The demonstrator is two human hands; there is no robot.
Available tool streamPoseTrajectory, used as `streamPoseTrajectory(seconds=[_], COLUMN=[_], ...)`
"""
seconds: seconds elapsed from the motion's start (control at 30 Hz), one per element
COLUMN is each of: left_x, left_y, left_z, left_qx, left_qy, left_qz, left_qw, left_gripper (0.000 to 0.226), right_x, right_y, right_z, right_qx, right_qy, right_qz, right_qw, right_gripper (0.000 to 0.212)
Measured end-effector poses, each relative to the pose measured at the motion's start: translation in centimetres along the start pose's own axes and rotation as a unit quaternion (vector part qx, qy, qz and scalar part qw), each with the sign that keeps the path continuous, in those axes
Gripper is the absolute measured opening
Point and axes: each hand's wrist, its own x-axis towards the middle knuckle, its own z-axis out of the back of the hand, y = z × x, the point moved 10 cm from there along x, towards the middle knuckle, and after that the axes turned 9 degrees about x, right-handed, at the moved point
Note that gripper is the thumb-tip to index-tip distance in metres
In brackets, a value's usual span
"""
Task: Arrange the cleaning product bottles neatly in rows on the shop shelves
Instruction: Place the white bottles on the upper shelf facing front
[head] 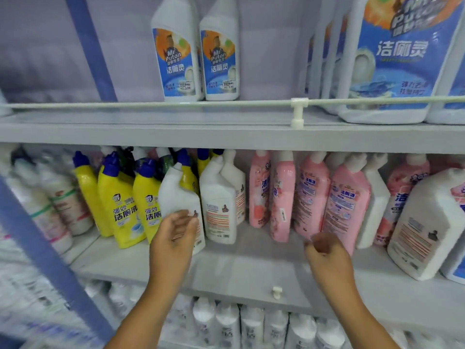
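On the middle shelf [251, 263] a white bottle [176, 192] leans to the left, its back label facing me. My left hand [176, 233] is at its lower part with fingers relaxed and spread; whether it touches the bottle I cannot tell. Yellow bottles [120, 205] with blue caps stand to its left, two more white bottles [219, 202] to its right, then several pink bottles [312, 197], some tilted. My right hand [324, 248], blurred, hovers in front of the pink bottles with fingers loosely curled and holds nothing.
The top shelf [176, 132] carries two blue-labelled white bottles [196, 61] and large jugs [392, 59] at the right behind a guard rail [151, 105]. A big white jug [427, 222] stands on the middle shelf's right. A blue upright [37, 238] crosses the left. White bottles [251, 326] fill the shelf below.
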Motion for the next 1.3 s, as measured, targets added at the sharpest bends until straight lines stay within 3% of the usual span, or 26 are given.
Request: streamPoseTrajectory(seconds=[0.07, 0.13, 0.27, 0.37, 0.5, 0.67, 0.77, 0.9, 1.03, 1.17, 1.3], left_x=[1.0, 2.4, 5.0, 5.8, 6.5, 7.1, 7.3, 7.4, 6.1, 4.7, 3.5], left_y=[0.2, 0.9, 1.9, 2.7, 4.9, 6.3, 6.5, 6.5, 5.4, 1.3, -3.0], left_z=[3.4, 4.8, 3.6, 1.8, 0.1, -0.3, -0.2, 0.5, 2.8, 6.1, 8.8], left_qx=[0.021, 0.058, 0.078, 0.106, 0.09, 0.052, 0.025, -0.004, -0.021, -0.08, -0.101], left_qy=[-0.073, -0.09, -0.015, 0.041, 0.092, 0.13, 0.158, 0.209, 0.256, 0.294, 0.349], left_qz=[-0.004, -0.001, 0.018, 0.025, 0.059, 0.057, 0.055, 0.055, 0.04, 0.015, -0.01], left_qw=[0.997, 0.994, 0.997, 0.993, 0.99, 0.989, 0.986, 0.976, 0.966, 0.952, 0.931], left_gripper=[0.017, 0.028, 0.041, 0.043, 0.056, 0.049, 0.049, 0.045, 0.036, 0.042, 0.064], right_x=[-0.1, 0.7, 1.8, 2.8, 2.8, 2.4, 1.6, -0.5, -3.8, -7.5, -10.7], right_y=[3.0, 5.4, 8.1, 8.5, 8.6, 7.9, 8.0, 8.4, 10.6, 15.7, 21.4], right_z=[-4.5, -8.7, -16.6, -19.2, -20.8, -21.1, -20.4, -18.5, -16.1, -14.0, -12.4], right_qx=[0.024, 0.053, 0.042, 0.026, 0.029, 0.033, 0.025, 0.009, 0.03, 0.025, 0.039], right_qy=[0.056, 0.096, 0.195, 0.181, 0.2, 0.211, 0.198, 0.183, 0.18, 0.206, 0.219], right_qz=[0.021, 0.029, 0.014, 0.013, -0.004, -0.019, -0.023, -0.028, -0.012, 0.015, 0.056], right_qw=[0.998, 0.994, 0.98, 0.983, 0.979, 0.977, 0.98, 0.983, 0.983, 0.978, 0.973], right_gripper=[0.012, 0.019, 0.032, 0.051, 0.048, 0.056, 0.048, 0.06, 0.047, 0.045, 0.046])
